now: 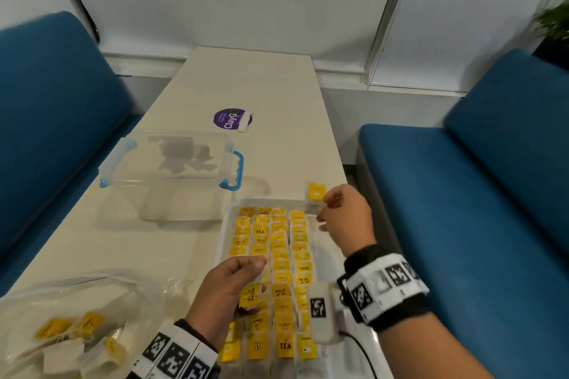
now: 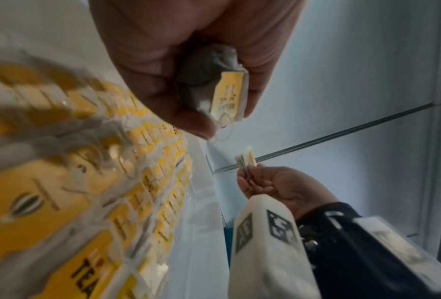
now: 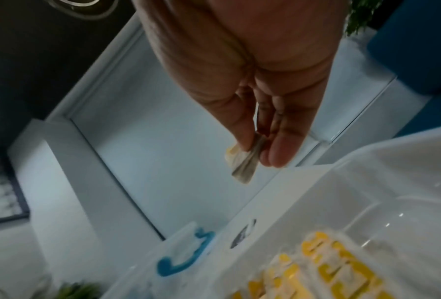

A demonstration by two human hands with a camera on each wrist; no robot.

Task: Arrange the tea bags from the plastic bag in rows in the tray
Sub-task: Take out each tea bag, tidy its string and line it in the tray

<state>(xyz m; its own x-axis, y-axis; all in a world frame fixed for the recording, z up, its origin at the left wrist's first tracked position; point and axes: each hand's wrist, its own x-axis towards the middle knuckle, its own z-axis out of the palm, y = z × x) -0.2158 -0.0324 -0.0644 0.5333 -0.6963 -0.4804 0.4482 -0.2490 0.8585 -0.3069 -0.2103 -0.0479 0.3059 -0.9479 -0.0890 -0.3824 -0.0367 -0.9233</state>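
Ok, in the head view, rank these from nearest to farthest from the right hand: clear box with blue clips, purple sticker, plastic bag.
From the right hand:
1. Clear box with blue clips, across the table to its left.
2. Purple sticker, farther up the table.
3. Plastic bag, at the near left corner, beyond the left hand.

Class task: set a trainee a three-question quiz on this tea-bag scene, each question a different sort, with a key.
1. True or false: the right hand is empty.
2. The left hand holds: A) a lid, B) a tea bag, C) nothing.
3. Fill in: loose tea bags wait in the plastic ___, left of the tray.

Key: 1 false, it pinches a tea bag; 2 B; 3 bag.
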